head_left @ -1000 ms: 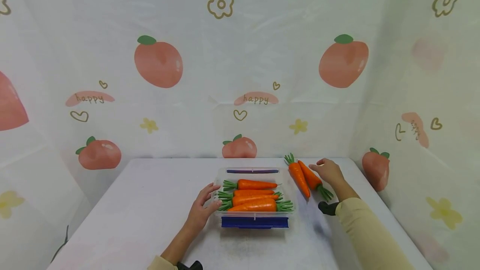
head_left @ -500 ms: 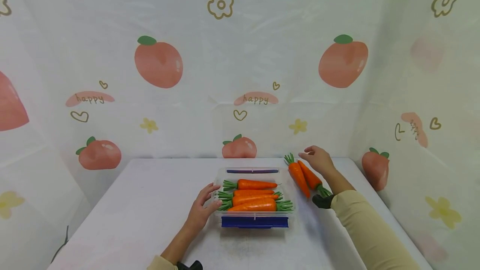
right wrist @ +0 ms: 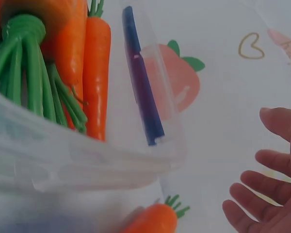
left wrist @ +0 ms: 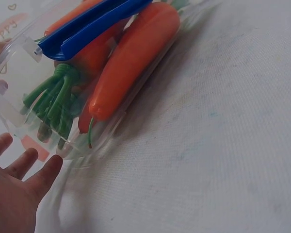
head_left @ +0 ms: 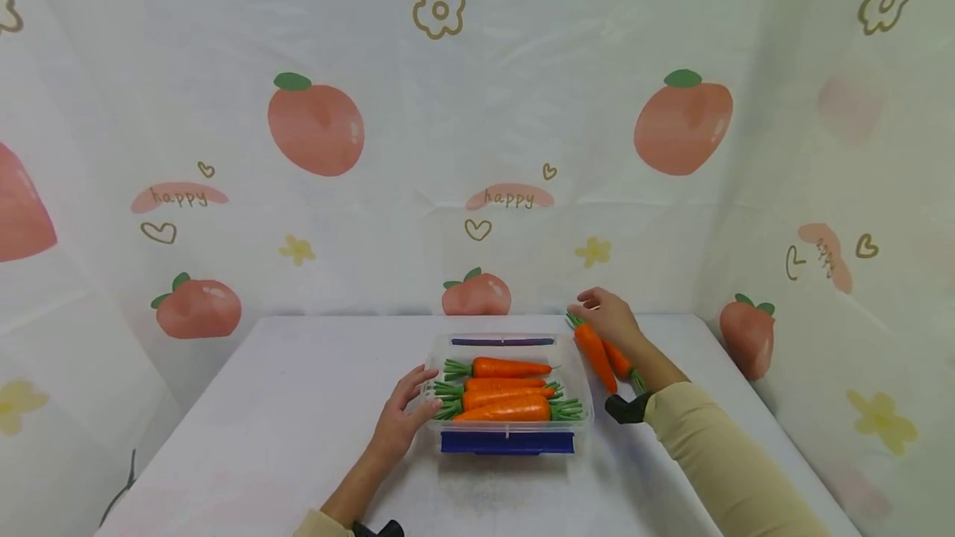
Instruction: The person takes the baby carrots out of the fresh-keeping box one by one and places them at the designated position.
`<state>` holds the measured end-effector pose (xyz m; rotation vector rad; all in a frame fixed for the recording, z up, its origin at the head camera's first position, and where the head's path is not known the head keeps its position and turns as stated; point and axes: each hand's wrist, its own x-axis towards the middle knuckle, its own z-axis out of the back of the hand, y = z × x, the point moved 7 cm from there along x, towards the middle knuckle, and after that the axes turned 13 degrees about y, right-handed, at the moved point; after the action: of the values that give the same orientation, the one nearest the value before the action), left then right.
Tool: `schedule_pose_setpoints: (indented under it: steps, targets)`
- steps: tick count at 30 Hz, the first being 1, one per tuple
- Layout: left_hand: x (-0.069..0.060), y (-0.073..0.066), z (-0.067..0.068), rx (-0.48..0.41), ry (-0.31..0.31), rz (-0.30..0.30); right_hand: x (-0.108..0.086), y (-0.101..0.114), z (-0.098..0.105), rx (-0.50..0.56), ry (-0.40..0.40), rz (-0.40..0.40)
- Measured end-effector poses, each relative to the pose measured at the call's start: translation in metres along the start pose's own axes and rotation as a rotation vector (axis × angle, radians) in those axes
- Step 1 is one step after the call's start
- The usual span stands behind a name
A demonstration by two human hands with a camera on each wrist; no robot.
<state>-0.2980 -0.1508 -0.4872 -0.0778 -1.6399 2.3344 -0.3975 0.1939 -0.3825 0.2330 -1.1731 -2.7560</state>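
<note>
A clear plastic box (head_left: pixel 509 428) with blue latches stands mid-table, several orange carrots (head_left: pixel 511 367) lying inside it. Against its left wall rests my left hand (head_left: pixel 399 414), fingers spread; the left wrist view has that hand (left wrist: pixel 17 187) beside the transparent side. To the right of the box lie two loose carrots, one nearer it (head_left: pixel 594 355) and another (head_left: pixel 618 361) partly covered by my right arm. My right hand (head_left: pixel 610 318) hovers at the leafy end of the nearer one. Seen from the right wrist, this hand (right wrist: pixel 276 182) has its fingers apart, holding nothing.
The white table (head_left: pixel 313 404) runs back to a curtain (head_left: pixel 388 255) printed with fruit and flowers. A blue latch (head_left: pixel 507 442) hangs down along the box's near side, and another (head_left: pixel 502 342) lies at its far side.
My right hand has moved left and a little farther back, from beside the right loose carrot to the leafy top of the left one. My left hand has stayed at the box.
</note>
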Motion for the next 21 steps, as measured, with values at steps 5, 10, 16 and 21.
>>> schedule_pose_setpoints:
  steps: [5,10,16,21]
  targets:
    - [-0.002,0.0,0.001,-0.004,0.01,-0.005,-0.002,0.011,-0.012,0.012,0.028,0.056]
    - [-0.003,0.0,0.001,0.006,0.011,-0.011,-0.003,0.02,-0.025,0.033,0.065,0.095]
    - [-0.003,0.0,0.002,0.009,0.009,-0.011,-0.007,0.03,-0.043,0.022,0.129,0.131]
    - [-0.003,0.001,0.001,0.012,0.01,-0.014,-0.01,0.031,-0.062,0.031,0.216,0.128]
